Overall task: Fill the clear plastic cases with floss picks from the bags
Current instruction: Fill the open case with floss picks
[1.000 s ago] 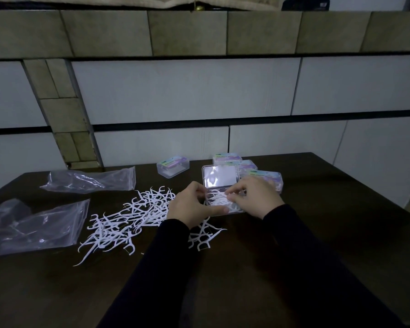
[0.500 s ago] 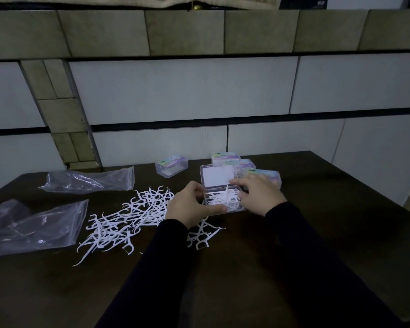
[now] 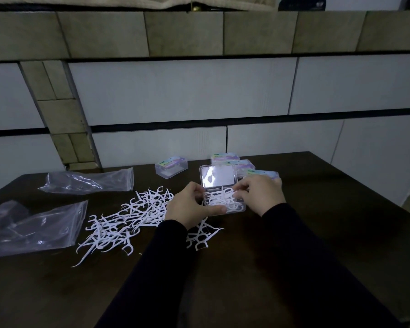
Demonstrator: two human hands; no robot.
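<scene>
Left hand [image 3: 189, 207] grips the open clear case [image 3: 224, 201] at its near-left corner; right hand [image 3: 261, 194] pinches floss picks [image 3: 220, 199] inside it. Loose pile [image 3: 128, 218] crowds left, bare table [image 3: 341, 209] right.

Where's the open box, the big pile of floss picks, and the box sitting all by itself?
open case [image 3: 218, 177]: head view, on its raised lid.
loose floss picks [image 3: 128, 216]: head view, middle of the pile.
lone closed case [image 3: 171, 167]: head view, on its labelled top.
</scene>
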